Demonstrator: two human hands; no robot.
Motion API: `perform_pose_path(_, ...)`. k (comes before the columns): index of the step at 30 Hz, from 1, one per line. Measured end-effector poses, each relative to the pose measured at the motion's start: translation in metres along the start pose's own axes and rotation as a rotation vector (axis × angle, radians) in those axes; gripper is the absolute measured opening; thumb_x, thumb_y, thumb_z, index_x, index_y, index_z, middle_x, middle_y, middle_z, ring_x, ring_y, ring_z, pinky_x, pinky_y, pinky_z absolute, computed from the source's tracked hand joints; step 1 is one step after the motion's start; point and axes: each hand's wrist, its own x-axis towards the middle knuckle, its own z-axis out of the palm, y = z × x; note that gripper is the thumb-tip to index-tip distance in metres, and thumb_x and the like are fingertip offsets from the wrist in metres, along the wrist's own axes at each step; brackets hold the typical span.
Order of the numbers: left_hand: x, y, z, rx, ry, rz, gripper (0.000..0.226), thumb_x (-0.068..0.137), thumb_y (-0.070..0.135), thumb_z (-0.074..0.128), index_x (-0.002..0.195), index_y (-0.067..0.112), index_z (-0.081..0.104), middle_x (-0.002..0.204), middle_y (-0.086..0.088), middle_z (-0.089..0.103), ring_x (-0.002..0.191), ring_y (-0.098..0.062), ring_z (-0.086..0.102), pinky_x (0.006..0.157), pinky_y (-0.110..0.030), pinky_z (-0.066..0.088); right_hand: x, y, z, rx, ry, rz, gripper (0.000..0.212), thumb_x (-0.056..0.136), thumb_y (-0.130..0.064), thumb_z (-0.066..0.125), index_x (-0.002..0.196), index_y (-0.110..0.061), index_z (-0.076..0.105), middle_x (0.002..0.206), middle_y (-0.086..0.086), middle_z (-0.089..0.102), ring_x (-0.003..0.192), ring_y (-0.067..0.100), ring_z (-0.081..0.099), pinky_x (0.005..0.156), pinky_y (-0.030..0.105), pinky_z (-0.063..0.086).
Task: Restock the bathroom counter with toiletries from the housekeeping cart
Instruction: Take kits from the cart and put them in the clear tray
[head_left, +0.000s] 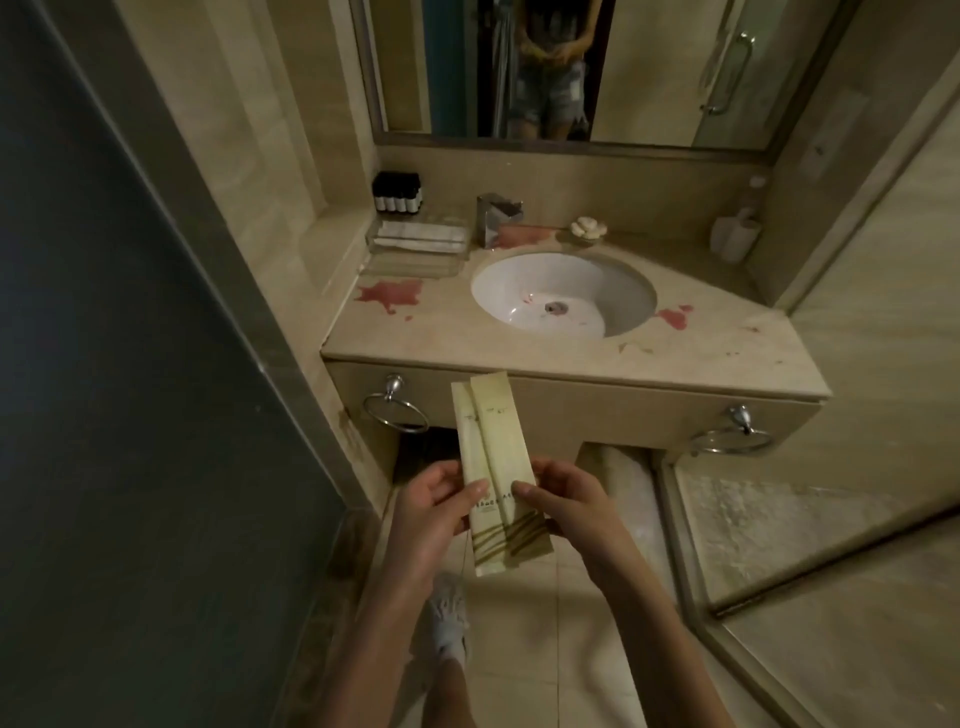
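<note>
Two long cream toiletry packets (493, 457) with brown stripes near their lower ends overlap in front of me, below the front edge of the bathroom counter (457, 343). My left hand (431, 514) pinches their left edge with thumb on top. My right hand (566, 504) pinches the right edge the same way. On the counter's back left stands a clear tray (415, 241) with flat white packets, and behind it a row of small dark-capped bottles (397, 193).
A white sink (563, 299) is set into the counter, with red stains on both sides. A chrome faucet (493, 218), a soap dish (587, 228) and a white cup (732, 236) line the back. Towel rings hang below. A glass shower door stands at the right, a dark door at the left.
</note>
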Motion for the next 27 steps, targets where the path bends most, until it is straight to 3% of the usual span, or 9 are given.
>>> perform_pose_path(3,0.052,0.020,-0.004,-0.052,-0.005,0.005,0.020,0.085,0.003,0.066,0.102,0.015,0.064,0.087,0.000,0.075,0.081,-0.015,0.072,0.066,-0.027,0.059,0.050,-0.020,0.006,-0.004,0.003,-0.003,0.024,0.089,-0.007,0.063,0.113,-0.008,0.064,0.098,0.013,0.071,0.077,0.014,0.068,0.066,0.026,0.056)
perform_pose_path(7,0.129,0.062,-0.008,-0.055,0.001,0.041,0.021,0.084,0.003,0.068,0.104,0.007,0.065,0.090,-0.008,0.074,0.083,-0.025,0.072,0.071,-0.037,0.060,0.125,-0.066,0.015,-0.044,0.009,-0.056,0.023,0.089,-0.005,0.063,0.113,-0.009,0.065,0.096,0.014,0.071,0.074,0.012,0.067,0.062,0.022,0.055)
perform_pose_path(11,0.200,0.097,-0.012,0.022,0.021,0.093,0.018,0.087,0.011,0.067,0.105,0.013,0.062,0.093,-0.001,0.072,0.081,-0.013,0.070,0.058,-0.023,0.057,0.198,-0.103,0.022,-0.083,-0.010,-0.094,0.018,0.091,-0.006,0.062,0.107,-0.013,0.065,0.093,0.010,0.071,0.073,0.012,0.069,0.060,0.023,0.054)
perform_pose_path(17,0.281,0.108,-0.018,-0.013,0.050,0.043,0.016,0.084,0.008,0.070,0.097,0.016,0.065,0.092,0.000,0.074,0.083,-0.013,0.071,0.074,-0.033,0.060,0.276,-0.115,0.031,-0.089,-0.007,-0.038,0.022,0.091,-0.005,0.060,0.112,-0.011,0.065,0.093,0.011,0.070,0.068,0.007,0.067,0.059,0.021,0.054)
perform_pose_path(22,0.330,0.107,-0.020,-0.079,0.072,-0.026,0.014,0.084,0.006,0.069,0.095,0.014,0.064,0.090,-0.003,0.074,0.082,-0.016,0.072,0.068,-0.031,0.059,0.335,-0.117,0.030,-0.129,-0.048,0.039,0.021,0.093,-0.005,0.058,0.112,-0.009,0.065,0.094,0.012,0.071,0.068,0.007,0.066,0.061,0.020,0.054)
perform_pose_path(27,0.386,0.112,-0.021,-0.200,0.192,-0.078,0.018,0.084,0.009,0.070,0.101,0.013,0.064,0.096,-0.006,0.073,0.090,-0.021,0.070,0.073,-0.034,0.059,0.412,-0.126,0.036,-0.228,-0.140,0.060,0.022,0.096,-0.009,0.053,0.116,-0.013,0.063,0.101,0.014,0.070,0.078,0.014,0.068,0.065,0.021,0.054)
